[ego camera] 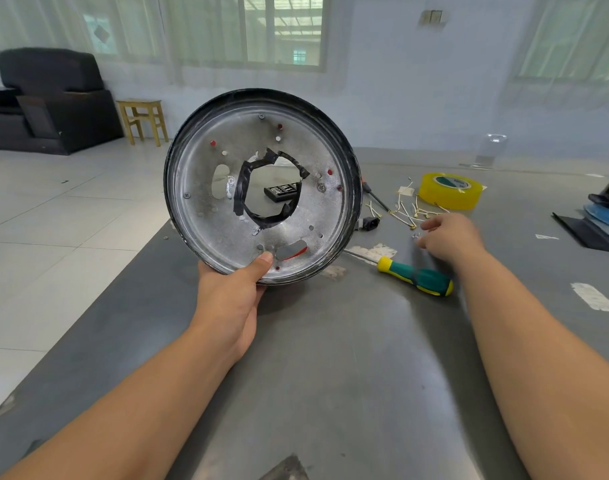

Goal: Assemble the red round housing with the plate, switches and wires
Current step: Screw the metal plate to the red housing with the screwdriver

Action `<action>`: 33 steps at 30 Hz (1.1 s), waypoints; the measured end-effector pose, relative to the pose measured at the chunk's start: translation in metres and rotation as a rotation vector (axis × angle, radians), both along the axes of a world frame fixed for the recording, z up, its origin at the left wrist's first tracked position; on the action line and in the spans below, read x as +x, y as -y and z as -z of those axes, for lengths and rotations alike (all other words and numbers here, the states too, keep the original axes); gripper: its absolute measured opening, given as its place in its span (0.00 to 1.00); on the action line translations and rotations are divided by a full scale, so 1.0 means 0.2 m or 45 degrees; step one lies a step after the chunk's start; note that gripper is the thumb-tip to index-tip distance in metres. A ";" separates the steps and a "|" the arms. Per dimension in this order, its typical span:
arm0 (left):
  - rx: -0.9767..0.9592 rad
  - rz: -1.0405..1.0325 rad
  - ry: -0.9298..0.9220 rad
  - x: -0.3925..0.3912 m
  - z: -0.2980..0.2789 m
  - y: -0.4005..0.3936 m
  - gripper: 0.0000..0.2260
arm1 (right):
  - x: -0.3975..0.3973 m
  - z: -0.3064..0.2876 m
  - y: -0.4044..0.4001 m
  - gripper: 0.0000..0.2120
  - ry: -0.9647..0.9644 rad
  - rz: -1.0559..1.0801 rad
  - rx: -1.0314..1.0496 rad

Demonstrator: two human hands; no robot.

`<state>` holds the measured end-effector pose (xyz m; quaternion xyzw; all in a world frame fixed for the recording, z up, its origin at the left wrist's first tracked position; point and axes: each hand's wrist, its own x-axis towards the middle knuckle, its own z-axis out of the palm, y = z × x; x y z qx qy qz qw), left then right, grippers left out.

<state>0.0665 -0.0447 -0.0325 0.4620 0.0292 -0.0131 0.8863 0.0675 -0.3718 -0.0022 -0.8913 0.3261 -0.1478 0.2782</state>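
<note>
While the left hand (232, 292) grips the upright housing (261, 185), the right hand (448, 237) hovers loosely curled, empty.

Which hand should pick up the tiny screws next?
Probably the right hand: it hovers open right beside the small screws on the table. The left hand is busy holding the round housing upright.

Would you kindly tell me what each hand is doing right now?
Left hand: grips the round housing at its lower rim.
Right hand: holds nothing.
</note>
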 end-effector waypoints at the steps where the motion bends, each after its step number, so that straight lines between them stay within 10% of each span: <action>1: 0.002 -0.001 0.002 0.00 0.00 0.00 0.27 | 0.01 0.00 0.00 0.16 -0.008 -0.009 -0.003; 20: -0.028 0.004 0.014 -0.01 0.00 0.01 0.27 | 0.06 0.02 -0.02 0.04 0.036 -0.027 -0.198; 33: 0.021 0.006 0.000 -0.03 -0.01 -0.02 0.23 | -0.23 -0.02 -0.59 0.04 1.080 -0.497 -0.365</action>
